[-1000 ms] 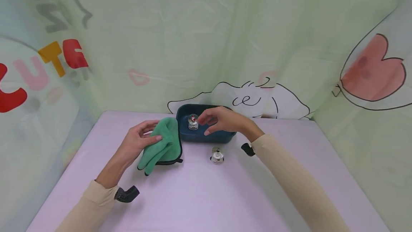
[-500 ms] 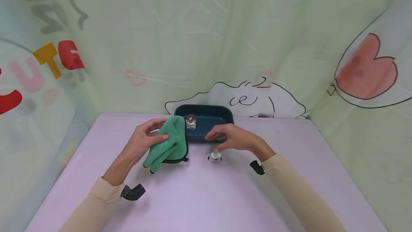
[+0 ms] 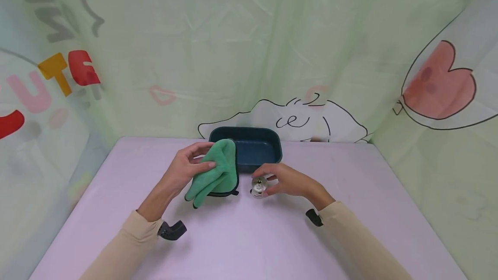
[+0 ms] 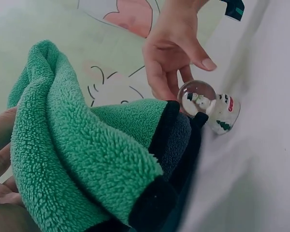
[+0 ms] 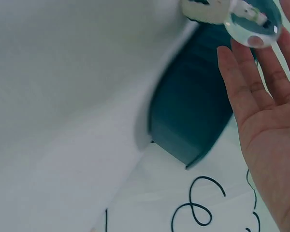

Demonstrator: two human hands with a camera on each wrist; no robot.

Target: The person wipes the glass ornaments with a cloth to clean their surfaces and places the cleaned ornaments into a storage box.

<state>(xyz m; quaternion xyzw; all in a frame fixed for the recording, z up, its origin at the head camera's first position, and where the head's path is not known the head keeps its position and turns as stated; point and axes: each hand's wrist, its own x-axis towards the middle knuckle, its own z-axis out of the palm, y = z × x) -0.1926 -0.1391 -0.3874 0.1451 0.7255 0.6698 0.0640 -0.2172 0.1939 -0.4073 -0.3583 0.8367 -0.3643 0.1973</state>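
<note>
My left hand pinches a folded green microfiber cloth with dark edging, thumb in front. The cloth hangs above the table and overlaps the left part of a dark blue tray in the head view. A small snow globe with a snowman inside stands upright on the table in front of the tray. Around its glass ball is my right hand, fingers on the far side and thumb on the near side. In the left wrist view a gap shows between thumb and glass.
A lilac table lies under everything. Behind the tray hangs a pale green printed curtain, with more curtain at both sides. The snow globe inside the tray is hidden behind the cloth.
My right hand has come from over the tray down to the snow globe in front of it. My left hand has carried the cloth to the right, covering the tray's snow globe from view.
</note>
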